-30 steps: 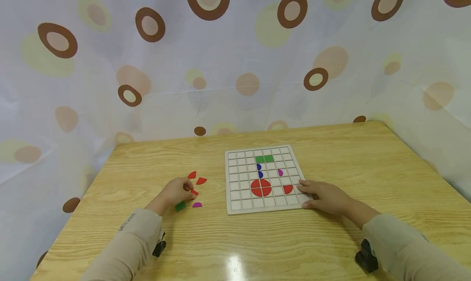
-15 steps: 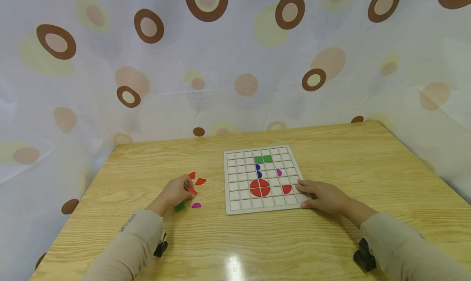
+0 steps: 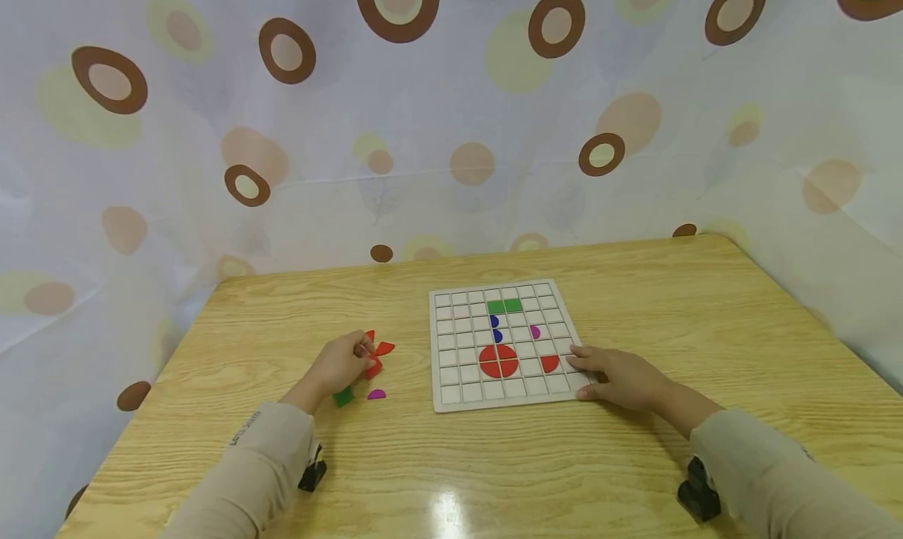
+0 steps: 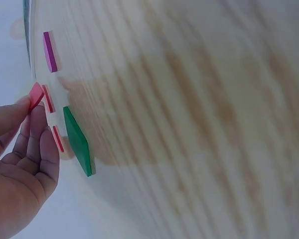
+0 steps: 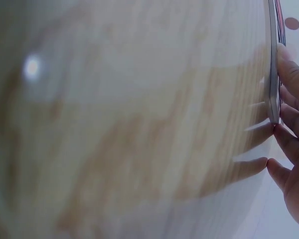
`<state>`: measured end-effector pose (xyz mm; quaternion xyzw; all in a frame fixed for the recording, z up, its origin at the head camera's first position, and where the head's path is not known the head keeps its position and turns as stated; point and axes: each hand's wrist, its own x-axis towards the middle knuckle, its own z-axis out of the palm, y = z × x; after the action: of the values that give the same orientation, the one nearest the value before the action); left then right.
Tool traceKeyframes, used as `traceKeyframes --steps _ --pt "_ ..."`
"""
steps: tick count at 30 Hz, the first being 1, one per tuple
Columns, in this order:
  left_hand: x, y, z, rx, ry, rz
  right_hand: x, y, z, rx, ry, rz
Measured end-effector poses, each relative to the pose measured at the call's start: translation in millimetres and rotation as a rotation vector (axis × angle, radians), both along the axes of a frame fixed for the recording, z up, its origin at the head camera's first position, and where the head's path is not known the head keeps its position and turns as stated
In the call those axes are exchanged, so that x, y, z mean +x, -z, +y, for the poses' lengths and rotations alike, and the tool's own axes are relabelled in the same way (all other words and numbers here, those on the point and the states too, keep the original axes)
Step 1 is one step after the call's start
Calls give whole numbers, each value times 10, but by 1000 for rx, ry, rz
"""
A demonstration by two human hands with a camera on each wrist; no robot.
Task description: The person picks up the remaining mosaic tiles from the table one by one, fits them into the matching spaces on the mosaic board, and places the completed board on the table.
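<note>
My left hand [image 3: 343,363] pinches a flat red piece [image 4: 36,95] between thumb and fingertips, held up over the table. Beneath that hand lies a green square piece [image 3: 343,396], partly covered in the head view. Just beyond are red wedge pieces, one quarter-circle [image 3: 384,349] and another [image 3: 370,335] half hidden by the fingers. A purple half-circle [image 3: 377,394] lies nearer the front. My right hand [image 3: 624,378] rests at the right edge of the white grid board [image 3: 451,406], thumb at its near corner and fingers extended along the side.
On the board sit two green squares [image 3: 504,305], two blue half-circles [image 3: 497,336], a red circle made of quarters [image 3: 498,361], a purple half-circle [image 3: 535,332] and a red quarter [image 3: 549,363]. A patterned curtain [image 3: 423,116] stands behind the wooden table [image 3: 395,468].
The left hand has shifted slightly away from the front, and the red piece in its fingers has turned to show more of its face. The right hand and board stay put.
</note>
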<state>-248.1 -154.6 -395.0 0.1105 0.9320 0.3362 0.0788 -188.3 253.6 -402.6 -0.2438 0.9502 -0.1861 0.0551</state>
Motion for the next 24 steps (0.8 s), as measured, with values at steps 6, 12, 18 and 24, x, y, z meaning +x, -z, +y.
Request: traceKeyframes --steps 6,12,18,24 --pt "26 -37 71 48 11 11 -1 2 4 2 -9 4" --pt "29 -61 164 74 40 5 -10 -4 15 9 -9 8" --pt "49 -75 265 87 56 -2 -20 -7 22 8 -6 4" --pt "98 -55 342 133 65 -12 -22 26 22 10 -16 8"
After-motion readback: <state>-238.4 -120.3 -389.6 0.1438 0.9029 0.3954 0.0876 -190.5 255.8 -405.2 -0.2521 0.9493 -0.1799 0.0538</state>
